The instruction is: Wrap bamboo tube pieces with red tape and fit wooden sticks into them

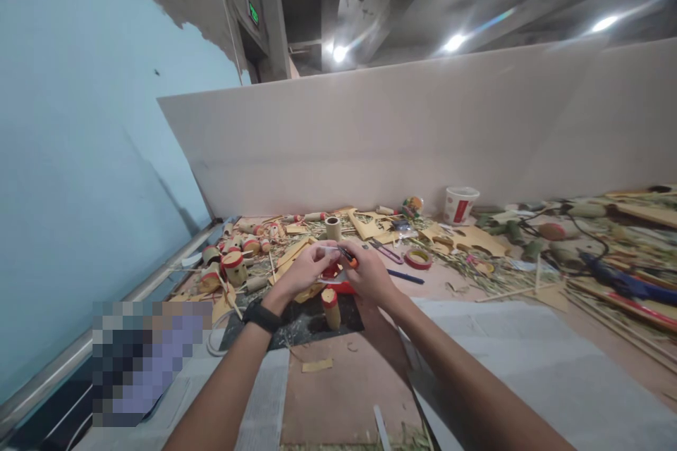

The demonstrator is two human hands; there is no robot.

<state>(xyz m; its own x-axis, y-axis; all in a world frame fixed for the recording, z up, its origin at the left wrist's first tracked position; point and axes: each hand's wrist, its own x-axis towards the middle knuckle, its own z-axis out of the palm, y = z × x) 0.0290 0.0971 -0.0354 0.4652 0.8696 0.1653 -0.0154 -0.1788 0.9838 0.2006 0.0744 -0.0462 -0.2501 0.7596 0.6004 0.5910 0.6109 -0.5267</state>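
Observation:
Both hands meet near the middle of the view, above a dark mat [296, 324]. My left hand [309, 269] pinches a small whitish piece [328, 249]. Closed around an orange-and-black tool [348, 258], my right hand [370, 273] touches the same area; the tool's tip is too small to make out. Something red [341, 287] shows beneath the fingers. Just below stands a short bamboo piece [331, 310] with a red band near its top. Behind the hands is an upright hollow bamboo tube [333, 228].
Red-banded bamboo pieces [233, 268] crowd the left. Red tape [417, 258], purple-handled scissors [388, 252], a blue pen-like stick [406, 276] and a paper cup [461, 206] lie beyond the right hand. White sheets [508, 359] cover the right front; a pale board [402, 141] rises behind.

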